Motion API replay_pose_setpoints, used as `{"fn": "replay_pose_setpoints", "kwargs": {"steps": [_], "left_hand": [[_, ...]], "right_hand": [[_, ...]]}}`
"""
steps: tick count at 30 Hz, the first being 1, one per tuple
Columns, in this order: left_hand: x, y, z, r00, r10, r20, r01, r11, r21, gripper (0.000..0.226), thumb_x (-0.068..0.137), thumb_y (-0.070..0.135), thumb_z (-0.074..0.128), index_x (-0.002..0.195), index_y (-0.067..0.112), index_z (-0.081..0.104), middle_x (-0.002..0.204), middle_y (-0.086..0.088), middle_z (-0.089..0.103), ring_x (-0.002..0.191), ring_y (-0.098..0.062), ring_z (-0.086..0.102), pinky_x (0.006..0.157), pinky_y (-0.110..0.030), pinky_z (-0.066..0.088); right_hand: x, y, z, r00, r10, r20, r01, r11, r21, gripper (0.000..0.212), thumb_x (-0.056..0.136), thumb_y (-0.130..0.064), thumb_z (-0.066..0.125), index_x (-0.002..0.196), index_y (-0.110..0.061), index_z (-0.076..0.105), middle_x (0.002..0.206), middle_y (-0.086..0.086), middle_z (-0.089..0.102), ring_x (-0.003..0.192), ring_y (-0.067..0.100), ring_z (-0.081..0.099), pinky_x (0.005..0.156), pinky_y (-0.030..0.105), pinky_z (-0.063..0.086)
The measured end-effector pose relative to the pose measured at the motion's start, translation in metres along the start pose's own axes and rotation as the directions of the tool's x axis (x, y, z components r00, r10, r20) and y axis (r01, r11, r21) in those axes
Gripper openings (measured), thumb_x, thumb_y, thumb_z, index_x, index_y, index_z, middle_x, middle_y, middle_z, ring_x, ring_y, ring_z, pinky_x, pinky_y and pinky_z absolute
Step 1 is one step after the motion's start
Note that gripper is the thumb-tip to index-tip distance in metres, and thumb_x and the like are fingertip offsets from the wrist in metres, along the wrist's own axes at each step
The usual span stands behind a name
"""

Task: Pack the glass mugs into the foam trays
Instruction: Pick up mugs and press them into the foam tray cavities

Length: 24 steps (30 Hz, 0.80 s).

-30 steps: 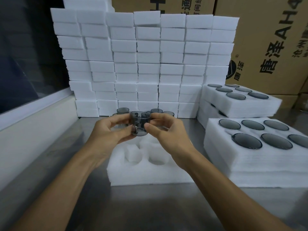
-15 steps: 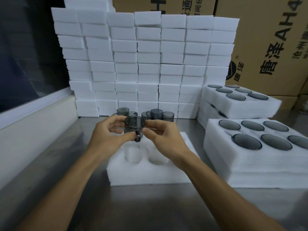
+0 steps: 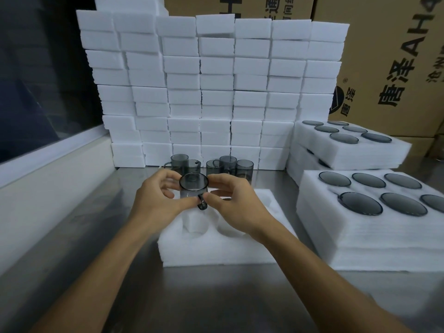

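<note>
Steel table [image 3: 101,292] w/ foam block wall [image 3: 211,92] at back. Frame center: left hand [image 3: 156,203] & right hand [image 3: 230,205] pinch smoky glass mug [image 3: 192,188] upright, fingers curled round it, above empty foam tray [image 3: 216,251].

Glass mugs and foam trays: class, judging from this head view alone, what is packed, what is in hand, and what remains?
Done: the filled foam trays stacked on the right show grey round tops in every visible pocket. In hand: the left hand and right hand hold one smoked glass mug above the open foam tray, whose visible pockets are empty. Left: five loose mugs standing behind.
</note>
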<state>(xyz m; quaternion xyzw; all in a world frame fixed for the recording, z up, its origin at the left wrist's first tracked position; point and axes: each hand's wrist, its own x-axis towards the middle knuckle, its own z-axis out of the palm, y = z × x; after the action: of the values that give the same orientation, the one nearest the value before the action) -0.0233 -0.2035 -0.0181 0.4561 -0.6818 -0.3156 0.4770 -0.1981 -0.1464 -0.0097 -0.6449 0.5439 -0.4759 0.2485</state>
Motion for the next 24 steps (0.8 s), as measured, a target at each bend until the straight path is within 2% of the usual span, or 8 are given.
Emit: {"fn": "replay_pose_setpoints", "kwargs": {"steps": [3, 5, 8, 11, 13, 17, 21, 24], "left_hand": [[-0.001, -0.004, 0.002, 1.0, -0.012, 0.016, 0.011, 1.0, 0.028, 0.059, 0.049, 0.048, 0.093, 0.099, 0.041, 0.062, 0.09, 0.012, 0.071, 0.089, -0.011, 0.061, 0.073, -0.027, 0.046], [0.0, -0.005, 0.001, 0.999, -0.014, 0.034, 0.012, 0.998, 0.068, 0.056, 0.055, 0.044, 0.092, 0.102, 0.044, 0.062, 0.088, 0.016, 0.07, 0.089, -0.005, 0.059, 0.07, -0.023, 0.043], [0.001, -0.004, -0.001, 0.997, -0.019, 0.072, 0.013, 0.996, 0.085, 0.056, 0.059, 0.045, 0.089, 0.109, 0.042, 0.064, 0.093, 0.015, 0.069, 0.092, -0.007, 0.06, 0.075, -0.023, 0.045], [0.003, -0.005, -0.003, 0.996, -0.018, 0.09, 0.012, 0.998, 0.067, 0.048, 0.069, 0.039, 0.084, 0.114, 0.038, 0.066, 0.097, 0.01, 0.069, 0.095, -0.014, 0.062, 0.086, -0.029, 0.048], [0.003, -0.006, -0.003, 0.995, -0.006, 0.099, -0.002, 0.996, 0.085, 0.044, 0.074, 0.033, 0.084, 0.114, 0.037, 0.066, 0.098, 0.009, 0.068, 0.094, -0.013, 0.061, 0.088, -0.031, 0.049], [0.003, -0.008, -0.002, 0.997, -0.008, 0.076, 0.0, 0.995, 0.099, 0.037, 0.074, 0.031, 0.083, 0.105, 0.04, 0.065, 0.1, 0.01, 0.065, 0.092, -0.011, 0.059, 0.078, -0.023, 0.044], [0.001, -0.012, 0.001, 0.997, -0.032, 0.075, 0.02, 0.989, 0.147, 0.034, 0.075, 0.033, 0.081, 0.104, 0.04, 0.065, 0.109, 0.012, 0.057, 0.091, -0.002, 0.052, 0.072, -0.017, 0.038], [0.0, -0.013, 0.002, 0.992, -0.062, 0.108, 0.044, 0.987, 0.157, 0.028, 0.076, 0.034, 0.08, 0.096, 0.045, 0.064, 0.11, 0.012, 0.049, 0.097, -0.009, 0.051, 0.076, -0.021, 0.037]], "right_hand": [[-0.001, 0.0, 0.0, 1.0, 0.013, 0.006, -0.013, 1.0, -0.018, 0.031, 0.093, -0.021, 0.068, 0.124, -0.028, 0.063, 0.107, -0.027, 0.065, 0.104, -0.001, 0.062, 0.087, 0.014, 0.048], [-0.001, -0.001, 0.001, 1.0, 0.021, 0.008, -0.02, 0.999, -0.041, 0.04, 0.093, -0.02, 0.067, 0.133, -0.021, 0.059, 0.124, -0.011, 0.067, 0.111, 0.006, 0.062, 0.097, 0.025, 0.05], [-0.001, -0.001, 0.001, 1.0, 0.024, 0.007, -0.024, 0.996, -0.082, 0.037, 0.094, -0.021, 0.066, 0.131, -0.021, 0.062, 0.124, -0.009, 0.067, 0.113, 0.008, 0.062, 0.103, 0.034, 0.05], [0.0, 0.002, 0.002, 1.0, 0.024, 0.012, -0.022, 0.992, -0.124, 0.035, 0.094, -0.018, 0.064, 0.13, -0.019, 0.064, 0.123, -0.008, 0.069, 0.117, 0.006, 0.06, 0.105, 0.034, 0.048], [0.001, 0.004, 0.003, 1.0, 0.021, 0.014, -0.019, 0.99, -0.136, 0.033, 0.094, -0.016, 0.063, 0.127, -0.02, 0.066, 0.121, -0.01, 0.069, 0.117, 0.005, 0.06, 0.105, 0.034, 0.048], [0.0, 0.004, 0.003, 0.999, 0.02, 0.029, -0.015, 0.988, -0.155, 0.032, 0.094, -0.016, 0.061, 0.125, -0.024, 0.067, 0.111, -0.018, 0.068, 0.112, 0.007, 0.063, 0.103, 0.035, 0.05], [-0.001, 0.003, 0.005, 0.999, 0.006, 0.042, 0.004, 0.968, -0.25, 0.029, 0.094, -0.016, 0.059, 0.12, -0.024, 0.07, 0.116, -0.009, 0.071, 0.11, 0.011, 0.063, 0.096, 0.028, 0.049], [0.001, 0.002, 0.008, 0.996, 0.04, 0.084, -0.008, 0.938, -0.347, 0.026, 0.093, -0.019, 0.057, 0.114, -0.023, 0.072, 0.115, -0.002, 0.069, 0.106, 0.018, 0.061, 0.091, 0.035, 0.051]]}}
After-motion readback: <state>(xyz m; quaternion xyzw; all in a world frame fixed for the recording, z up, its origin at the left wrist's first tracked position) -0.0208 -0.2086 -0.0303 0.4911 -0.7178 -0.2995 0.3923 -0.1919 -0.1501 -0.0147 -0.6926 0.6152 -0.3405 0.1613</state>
